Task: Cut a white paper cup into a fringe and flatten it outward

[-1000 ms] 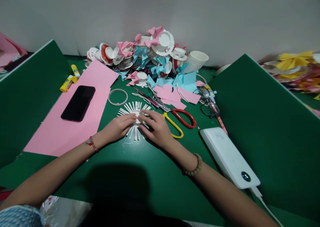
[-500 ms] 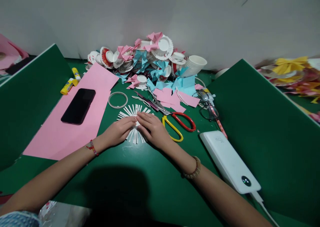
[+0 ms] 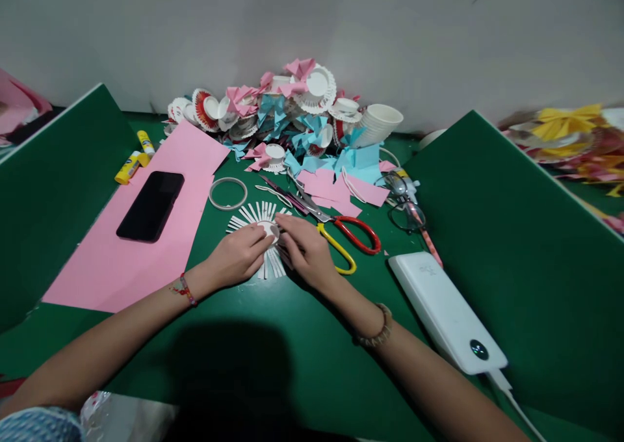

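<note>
A white paper cup cut into a fringe [image 3: 267, 264] is spread out on the green table, its strips fanned around a round base. My left hand [image 3: 238, 255] holds it from the left, thumb and fingertips closed at the base. On the other side my right hand [image 3: 311, 252] bends its fingers around the right-hand strips, covering them. Scissors [image 3: 318, 216] with one red and one yellow handle lie just beyond my right hand. A roll of tape [image 3: 228, 194] rests behind my left hand.
Pink paper [image 3: 121, 266] with a black phone [image 3: 151, 206] lies left, near glue sticks [image 3: 129, 168]. Paper-cup crafts [image 3: 273, 114] pile up at the back. Eyeglasses [image 3: 407, 214] and a white power bank [image 3: 446, 312] are right. Green boards [image 3: 517, 234] stand at both sides.
My hands have parted slightly, exposing the cup's round base. The right-hand side of the fringe now appears lifted or gathered within my right hand's fingers.
</note>
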The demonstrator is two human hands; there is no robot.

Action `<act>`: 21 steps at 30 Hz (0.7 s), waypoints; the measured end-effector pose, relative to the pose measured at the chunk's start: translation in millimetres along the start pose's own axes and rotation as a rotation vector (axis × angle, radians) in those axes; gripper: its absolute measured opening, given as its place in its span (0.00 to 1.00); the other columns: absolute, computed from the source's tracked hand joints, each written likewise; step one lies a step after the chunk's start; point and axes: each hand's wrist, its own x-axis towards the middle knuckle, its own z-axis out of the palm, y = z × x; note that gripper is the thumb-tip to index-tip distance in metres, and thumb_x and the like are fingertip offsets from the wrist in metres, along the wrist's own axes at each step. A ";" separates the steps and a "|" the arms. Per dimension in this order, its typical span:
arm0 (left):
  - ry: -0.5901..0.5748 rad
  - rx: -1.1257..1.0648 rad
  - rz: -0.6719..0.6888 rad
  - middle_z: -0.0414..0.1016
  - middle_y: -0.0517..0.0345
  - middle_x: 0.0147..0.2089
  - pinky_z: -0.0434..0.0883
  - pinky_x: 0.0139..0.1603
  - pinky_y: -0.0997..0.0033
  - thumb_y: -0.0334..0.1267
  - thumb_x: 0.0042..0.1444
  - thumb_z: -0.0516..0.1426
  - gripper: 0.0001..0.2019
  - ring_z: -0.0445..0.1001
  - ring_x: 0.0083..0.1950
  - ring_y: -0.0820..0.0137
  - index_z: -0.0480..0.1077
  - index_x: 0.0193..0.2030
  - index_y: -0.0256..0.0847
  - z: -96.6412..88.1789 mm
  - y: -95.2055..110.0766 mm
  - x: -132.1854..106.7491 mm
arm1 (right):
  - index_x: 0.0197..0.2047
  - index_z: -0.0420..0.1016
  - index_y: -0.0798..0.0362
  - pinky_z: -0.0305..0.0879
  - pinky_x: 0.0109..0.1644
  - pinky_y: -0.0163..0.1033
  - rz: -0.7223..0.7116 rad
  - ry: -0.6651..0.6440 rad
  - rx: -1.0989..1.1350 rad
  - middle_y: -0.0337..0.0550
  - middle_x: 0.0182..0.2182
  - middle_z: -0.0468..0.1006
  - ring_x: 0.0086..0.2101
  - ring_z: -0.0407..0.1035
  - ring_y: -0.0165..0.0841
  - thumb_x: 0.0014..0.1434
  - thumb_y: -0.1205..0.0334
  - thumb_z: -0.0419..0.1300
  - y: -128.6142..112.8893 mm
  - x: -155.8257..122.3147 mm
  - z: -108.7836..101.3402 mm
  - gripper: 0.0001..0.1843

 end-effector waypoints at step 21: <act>0.045 -0.014 0.083 0.75 0.38 0.53 0.74 0.56 0.54 0.27 0.56 0.50 0.16 0.73 0.56 0.55 0.70 0.50 0.26 6.4 -7.1 -4.8 | 0.49 0.75 0.62 0.63 0.49 0.47 -0.119 0.069 -0.207 0.52 0.49 0.79 0.45 0.70 0.40 0.55 0.76 0.51 -8.4 -3.0 -12.5 0.20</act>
